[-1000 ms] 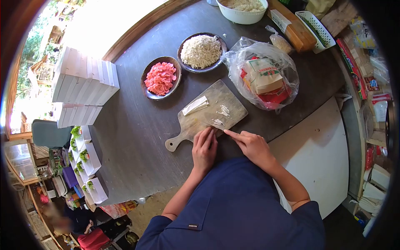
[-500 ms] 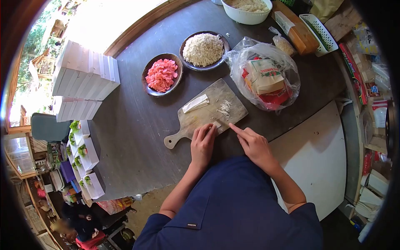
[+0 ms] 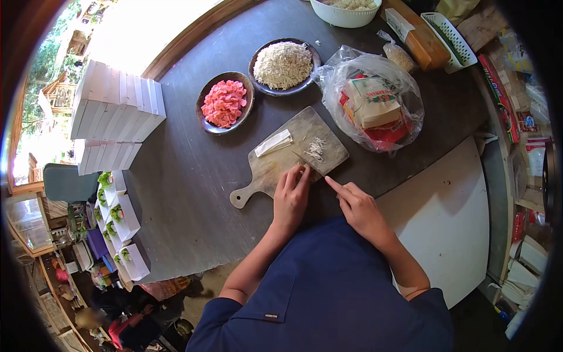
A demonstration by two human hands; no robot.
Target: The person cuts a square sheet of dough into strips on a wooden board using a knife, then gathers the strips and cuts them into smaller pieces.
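A wooden cutting board [image 3: 267, 170] lies on the dark table before me. My right hand [image 3: 358, 208] is closed round a knife [image 3: 311, 165], index finger stretched along it, the blade over the board. My left hand [image 3: 292, 193] rests on the board's near edge, fingertips bent down on a small pale piece beside the blade; the fingers mostly hide it. Past the blade sits a little heap of thin white shreds [image 3: 316, 149]. Flat white strips [image 3: 274, 143] lie together on the board's left part.
Beyond the board stand a bowl of pink slices [image 3: 224, 104] and a bowl of white shreds [image 3: 284, 64]. A plastic bag of packets [image 3: 375, 105] lies to the right. White boxes [image 3: 117, 105] are stacked at left, near open boxes with greens [image 3: 134, 261]. Another person [image 3: 129, 322] is at lower left.
The knife blade has swung, its tip now pointing farther up-left over the board. My left hand has shifted slightly right and up. The view has moved a little.
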